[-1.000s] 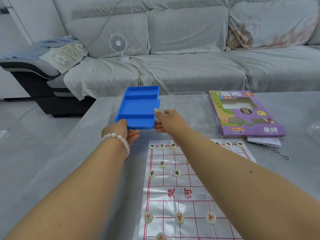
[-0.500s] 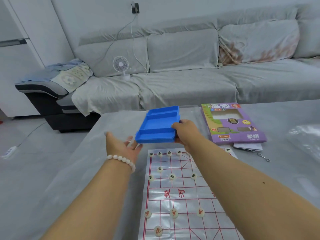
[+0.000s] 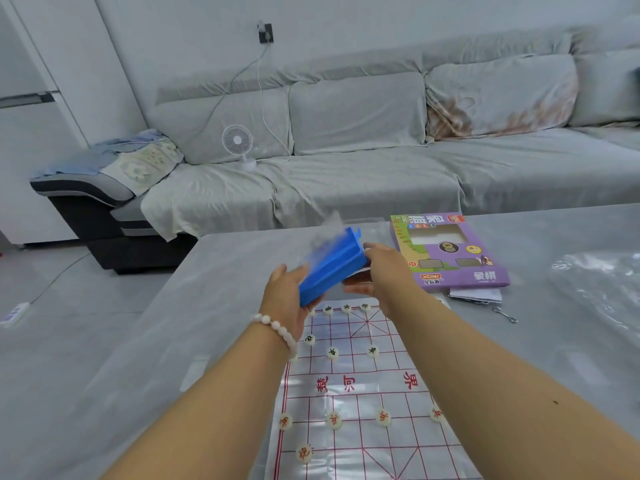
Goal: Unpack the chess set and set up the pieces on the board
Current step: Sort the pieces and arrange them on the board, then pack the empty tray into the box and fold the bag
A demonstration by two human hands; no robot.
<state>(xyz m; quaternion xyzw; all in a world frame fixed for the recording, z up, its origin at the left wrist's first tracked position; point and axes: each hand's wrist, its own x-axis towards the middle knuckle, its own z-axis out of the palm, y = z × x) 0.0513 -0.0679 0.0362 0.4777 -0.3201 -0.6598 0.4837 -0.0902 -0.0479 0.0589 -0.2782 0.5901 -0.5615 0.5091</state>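
The blue tray (image 3: 332, 268) of the chess set is in the air above the far edge of the board (image 3: 363, 393), tilted steeply on its side. No pieces show in it, though the picture is blurred there. The right hand (image 3: 375, 271) grips its upper end with curled fingers; the left hand (image 3: 289, 299) supports its lower end with the palm, the fingers mostly straight.

On the board many round pieces (image 3: 333, 353) already stand on the line crossings, in the far rows and in the near rows. The arms hide part of the grid, so I cannot tell if every piece is placed. I judge that the setting up is nearly finished and the tray only needs to be put away.

The purple box (image 3: 450, 254) lies on the desk (image 3: 138, 341) to the right, near the board, with papers (image 3: 476, 294) just beside it.
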